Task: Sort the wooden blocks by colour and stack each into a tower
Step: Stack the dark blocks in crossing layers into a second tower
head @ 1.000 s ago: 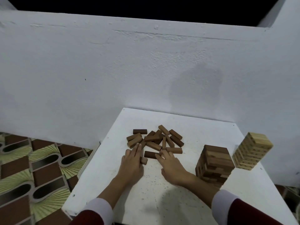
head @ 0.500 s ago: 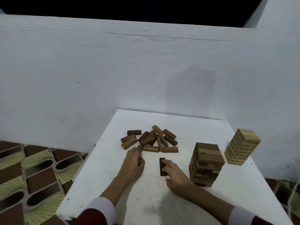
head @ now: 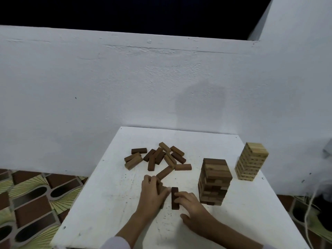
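Several loose brown wooden blocks (head: 158,158) lie in a heap on the white table (head: 111,203). A brown tower (head: 214,180) stands to the right, and a pale tower (head: 250,161) stands farther right. My left hand (head: 152,194) grips a brown block (head: 159,187) near the table's middle; most of that block is hidden by the fingers. My right hand (head: 192,203) rests its fingers on a dark brown block (head: 174,198) that lies flat, pointing away from me, right beside the left hand.
A white wall (head: 125,87) rises just behind the table. Patterned floor tiles (head: 27,203) show to the left, past the table edge. A cord (head: 310,209) hangs at the far right.
Both hands have drawn back toward me from the heap, each bringing a block. The two blocks now sit close together. The camera view has shifted slightly.
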{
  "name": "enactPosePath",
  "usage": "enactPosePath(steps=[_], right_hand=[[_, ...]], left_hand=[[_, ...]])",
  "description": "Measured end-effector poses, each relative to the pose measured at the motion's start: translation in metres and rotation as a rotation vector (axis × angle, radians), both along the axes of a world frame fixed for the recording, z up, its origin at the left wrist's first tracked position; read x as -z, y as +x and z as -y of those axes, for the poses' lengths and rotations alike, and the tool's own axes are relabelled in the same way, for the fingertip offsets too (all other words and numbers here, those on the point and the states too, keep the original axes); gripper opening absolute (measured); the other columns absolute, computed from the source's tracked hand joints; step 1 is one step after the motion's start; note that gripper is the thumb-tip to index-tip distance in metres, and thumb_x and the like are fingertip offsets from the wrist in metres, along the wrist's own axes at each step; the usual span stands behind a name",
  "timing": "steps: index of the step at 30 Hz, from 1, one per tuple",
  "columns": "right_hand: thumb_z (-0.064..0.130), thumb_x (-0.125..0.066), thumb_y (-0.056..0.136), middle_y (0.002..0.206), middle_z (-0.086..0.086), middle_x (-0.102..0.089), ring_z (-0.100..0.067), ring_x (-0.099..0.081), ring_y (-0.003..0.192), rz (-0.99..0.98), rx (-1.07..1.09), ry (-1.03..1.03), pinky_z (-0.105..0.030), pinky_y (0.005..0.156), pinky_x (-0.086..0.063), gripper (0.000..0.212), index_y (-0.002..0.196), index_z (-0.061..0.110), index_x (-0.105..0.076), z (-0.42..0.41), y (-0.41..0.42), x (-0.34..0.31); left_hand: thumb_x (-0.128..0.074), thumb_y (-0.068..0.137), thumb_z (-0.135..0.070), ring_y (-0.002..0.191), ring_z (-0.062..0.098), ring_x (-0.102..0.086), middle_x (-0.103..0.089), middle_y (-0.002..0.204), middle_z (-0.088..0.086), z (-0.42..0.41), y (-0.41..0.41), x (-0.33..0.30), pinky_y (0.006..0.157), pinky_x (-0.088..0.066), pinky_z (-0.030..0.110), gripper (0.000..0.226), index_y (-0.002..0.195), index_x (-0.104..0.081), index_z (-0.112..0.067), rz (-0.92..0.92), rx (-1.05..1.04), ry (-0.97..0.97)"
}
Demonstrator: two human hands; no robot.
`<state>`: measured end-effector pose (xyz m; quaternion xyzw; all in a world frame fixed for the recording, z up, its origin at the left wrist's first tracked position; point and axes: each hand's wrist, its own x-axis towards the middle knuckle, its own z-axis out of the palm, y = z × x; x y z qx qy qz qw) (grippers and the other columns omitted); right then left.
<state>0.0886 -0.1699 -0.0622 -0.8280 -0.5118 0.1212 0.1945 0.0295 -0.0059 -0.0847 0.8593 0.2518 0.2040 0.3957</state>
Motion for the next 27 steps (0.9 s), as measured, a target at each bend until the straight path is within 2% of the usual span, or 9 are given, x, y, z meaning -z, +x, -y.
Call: enactPosePath(steps=[4,7,8,10,12,14,18,23,27], right_hand=[[0.01,-0.057,0.09,0.147,0.007,-0.031,-0.007,-0.029,0.134,-0.067,0.021,0.004,-0.001,0.103,-0.012,0.047,0.134,0.016,-0.046,0.005,-0.003,0.0],[0.008,-0.057,0.088,0.142,0.005,-0.035,-0.005,-0.036,0.124,-0.119,0.08,0.021,0.005,0.096,-0.016,0.045,0.132,0.016,-0.047,0.007,-0.002,-0.002],[0.007,-0.057,0.088,0.139,0.005,-0.037,-0.003,-0.037,0.118,-0.138,0.112,0.027,0.005,0.093,-0.02,0.047,0.132,0.018,-0.045,0.007,-0.002,-0.003],[0.005,-0.057,0.087,0.136,0.009,-0.037,0.0,-0.039,0.11,-0.168,0.175,0.021,0.008,0.085,-0.025,0.053,0.134,0.022,-0.04,0.007,-0.001,-0.005],[0.006,-0.058,0.087,0.137,0.01,-0.036,0.0,-0.04,0.107,-0.201,0.212,0.014,0.009,0.08,-0.028,0.059,0.138,0.024,-0.034,0.006,-0.001,-0.006],[0.008,-0.059,0.087,0.14,0.009,-0.035,0.0,-0.041,0.106,-0.225,0.228,0.011,0.008,0.076,-0.03,0.063,0.141,0.025,-0.03,0.004,-0.002,-0.009],[0.017,-0.066,0.085,0.142,0.006,-0.033,-0.001,-0.039,0.102,-0.271,0.274,-0.008,0.003,0.068,-0.035,0.075,0.145,0.026,-0.021,0.0,-0.002,-0.011],[0.021,-0.069,0.083,0.143,0.006,-0.032,-0.004,-0.036,0.107,-0.306,0.286,-0.027,-0.015,0.092,-0.04,0.079,0.145,0.026,-0.02,-0.002,-0.003,-0.016],[0.021,-0.069,0.083,0.14,0.006,-0.034,-0.005,-0.036,0.109,-0.299,0.281,-0.029,-0.021,0.099,-0.04,0.075,0.143,0.026,-0.023,-0.002,-0.003,-0.016]], left_hand=[[-0.05,0.097,-0.028,0.089,0.005,-0.053,-0.045,0.103,-0.004,-0.003,-0.003,-0.01,0.071,-0.04,0.005,0.014,0.09,-0.055,-0.018,0.029,0.042,-0.099],[-0.056,0.093,-0.024,0.091,0.007,-0.053,-0.051,0.106,-0.004,-0.004,-0.009,-0.016,0.072,-0.04,0.005,0.007,0.096,-0.059,-0.018,0.002,0.144,-0.112],[-0.062,0.088,-0.027,0.092,0.008,-0.053,-0.05,0.108,-0.006,-0.004,-0.012,-0.017,0.071,-0.041,0.006,0.017,0.103,-0.058,-0.021,-0.023,0.202,-0.122],[-0.073,0.072,-0.037,0.098,0.008,-0.051,-0.045,0.116,-0.012,-0.006,-0.015,-0.017,0.071,-0.041,0.007,0.055,0.12,-0.048,-0.026,-0.103,0.33,-0.13],[-0.081,0.061,-0.04,0.108,0.005,-0.047,-0.04,0.124,-0.014,-0.007,-0.015,-0.016,0.081,-0.04,0.007,0.082,0.131,-0.039,-0.027,-0.152,0.428,-0.099],[-0.085,0.059,-0.036,0.115,0.004,-0.042,-0.037,0.127,-0.012,-0.007,-0.011,-0.011,0.091,-0.04,0.011,0.092,0.136,-0.036,-0.026,-0.164,0.471,-0.061],[-0.085,0.064,-0.028,0.114,0.004,-0.043,-0.039,0.125,-0.014,-0.002,-0.008,-0.011,0.084,-0.038,0.003,0.091,0.139,-0.033,-0.026,-0.151,0.496,-0.025],[-0.085,0.063,-0.029,0.115,0.004,-0.045,-0.042,0.127,-0.011,0.0,-0.009,-0.014,0.088,-0.039,0.004,0.091,0.138,-0.034,-0.027,-0.136,0.541,-0.036],[-0.085,0.063,-0.026,0.117,0.002,-0.044,-0.041,0.129,-0.013,-0.001,-0.011,-0.013,0.091,-0.038,0.006,0.093,0.139,-0.033,-0.027,-0.141,0.577,-0.056]])
